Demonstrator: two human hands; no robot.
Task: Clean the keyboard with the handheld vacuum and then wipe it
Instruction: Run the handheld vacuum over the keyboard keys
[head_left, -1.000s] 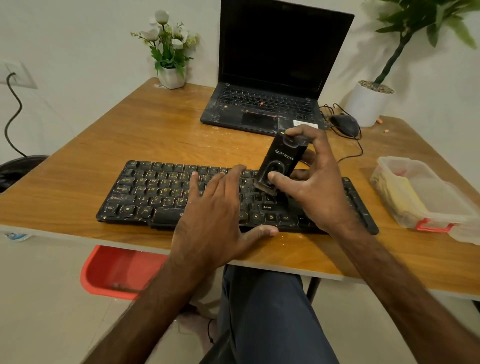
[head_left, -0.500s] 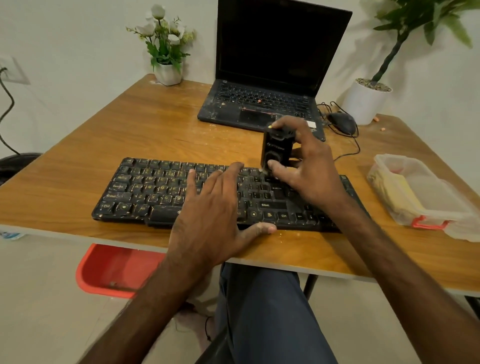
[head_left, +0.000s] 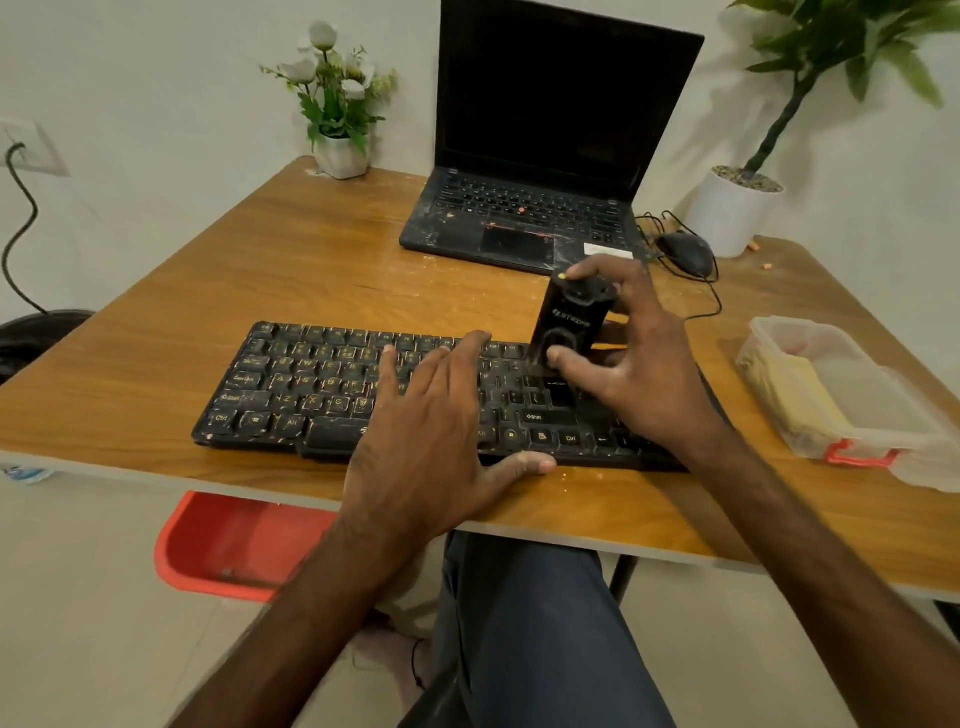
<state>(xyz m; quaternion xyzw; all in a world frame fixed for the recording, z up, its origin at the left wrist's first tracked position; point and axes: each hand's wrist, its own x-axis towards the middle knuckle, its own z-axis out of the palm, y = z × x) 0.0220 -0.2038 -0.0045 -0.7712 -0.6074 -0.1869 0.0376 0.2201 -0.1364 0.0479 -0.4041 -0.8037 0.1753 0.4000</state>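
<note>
At the right end of the keyboard (head_left: 291, 384), the fingers (head_left: 587, 270) of the right hand (head_left: 644, 374) are curled round the handheld vacuum (head_left: 569, 322). The forefinger is hooked over its top, the thumb presses its lower front face, and the rest wrap behind. The vacuum stands nearly upright with its lower end down on the upper rows of keys.

The left hand (head_left: 431, 441) holds nothing. Its fingers lie straight and spread across the middle keys, and the thumb reaches out along the keyboard's front rim.

The vacuum looks like a small, stiff body in smooth dark plastic, probably light enough for one hand. The casing looks slick, so a hold round its waist with a finger capping the top seems the safest. The keyboard looks thin and light, and it would likely skate on the polished table (head_left: 260, 270) unless pressed flat. Its keycaps could snag or lift if the nozzle were dragged hard.

The keyboard lies close to the table's near edge, so there is little margin toward the person. Bare wood dotted with pale crumbs stretches to the left, and more of it runs behind, up to the laptop (head_left: 524, 213). A mouse (head_left: 685, 252) trails its cable just behind the right hand, where it could catch a backward sweep. A clear plastic container (head_left: 883, 415) sits near the keyboard's right end without touching it. It holds something yellow, possibly the wiping cloth.
</note>
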